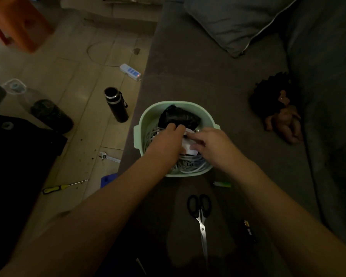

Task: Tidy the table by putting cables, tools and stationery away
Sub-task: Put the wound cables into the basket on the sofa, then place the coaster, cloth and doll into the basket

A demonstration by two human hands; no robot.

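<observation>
A pale green basket (143,124) stands on a grey sofa seat and holds coiled white cables (190,166) and a black bundle (178,116). Both my hands are inside it. My left hand (168,140) presses down on the cables, fingers curled near the black bundle. My right hand (210,142) pinches a small white item (189,145) between the hands; what the item is I cannot tell. Nearer me on the seat lie black-handled scissors (201,214), a green marker (223,184) and a dark pen-like object (248,229).
On the floor to the left: a black flask (116,104), a white power strip (130,71), a wrench (108,156), a yellow-handled screwdriver (62,187), an orange stool (18,23). A doll (282,114) and a cushion (238,21) lie on the sofa.
</observation>
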